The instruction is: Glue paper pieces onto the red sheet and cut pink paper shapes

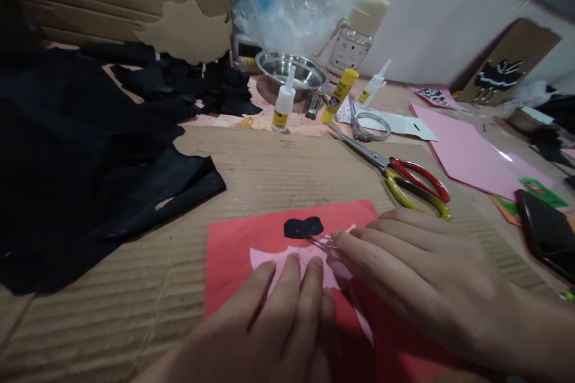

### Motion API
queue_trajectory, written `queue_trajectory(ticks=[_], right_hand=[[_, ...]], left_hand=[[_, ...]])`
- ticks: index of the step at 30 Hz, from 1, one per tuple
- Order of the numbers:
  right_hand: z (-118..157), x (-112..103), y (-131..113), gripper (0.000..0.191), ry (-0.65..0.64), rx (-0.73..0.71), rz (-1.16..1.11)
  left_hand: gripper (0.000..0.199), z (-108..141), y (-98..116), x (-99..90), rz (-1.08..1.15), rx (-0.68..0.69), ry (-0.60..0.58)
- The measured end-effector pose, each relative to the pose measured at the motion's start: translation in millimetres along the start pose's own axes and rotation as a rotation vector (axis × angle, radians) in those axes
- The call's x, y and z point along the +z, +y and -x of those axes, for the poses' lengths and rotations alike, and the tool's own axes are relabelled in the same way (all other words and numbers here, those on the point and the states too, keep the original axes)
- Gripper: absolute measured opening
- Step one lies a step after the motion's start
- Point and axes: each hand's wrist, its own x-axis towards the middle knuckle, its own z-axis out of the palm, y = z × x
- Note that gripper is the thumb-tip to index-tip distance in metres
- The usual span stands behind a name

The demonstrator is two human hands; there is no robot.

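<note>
Pinching tweezers (pixel 324 242) in the right hand (pixel 431 275), with tips at the lower edge of the black cutout (pixel 303 227) on red paper (pixel 231 275). Pressing pink paper (pixel 335 278) flat at seven o'clock with the left hand (pixel 278 311), fingers slightly spread. Could skew the cutout by prodding too hard, or shift the pink paper by easing pressure. Farther out, includes scissors (pixel 381 161) at two o'clock, black cloth (pixel 99 161) at ten.

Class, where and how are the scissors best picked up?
Probably by the red and yellow handles, coming from the near right, where the right hand is. The scissors lie flat with handles toward that side, while the blades point away to the far left.
</note>
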Motion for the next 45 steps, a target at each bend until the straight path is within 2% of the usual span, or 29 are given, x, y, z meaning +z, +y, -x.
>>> queue_trajectory(ticks=[6,11,14,19,22,25,30,37,42,45], right_hand=[[-1,-1,1,0.031,-0.003,-0.008,0.005],[3,2,-1,0.028,0.004,-0.019,-0.012],[5,1,0,0.026,0.001,-0.014,-0.006],[4,-4,4,0.024,-0.03,0.069,-0.029],[3,-5,4,0.02,0.007,0.119,0.008],[3,-5,4,0.023,0.032,0.184,0.049],[5,-4,5,0.019,0.054,0.203,0.08],[11,-7,6,0.016,0.065,0.265,0.1],[16,-14,11,0.024,0.018,0.333,0.183],[13,-22,12,0.023,0.063,0.322,0.167]], left_hand=[[0.034,1,2,0.9,0.017,0.001,0.008],[0.037,3,4,5.5,0.008,-0.054,0.03],[0.036,1,4,6.4,-0.004,-0.02,0.012],[0.037,3,3,3.0,-0.012,-0.029,0.0],[0.037,5,3,1.9,-0.008,-0.027,0.003],[0.038,4,2,3.7,-0.003,-0.011,-0.007],[0.038,0,1,7.4,0.013,-0.014,-0.016],[0.034,-1,-1,3.1,-0.001,-0.017,0.001],[0.031,-6,-2,-0.2,0.077,-0.067,-0.02],[0.027,-13,-13,-5.7,0.23,-0.129,0.0]])
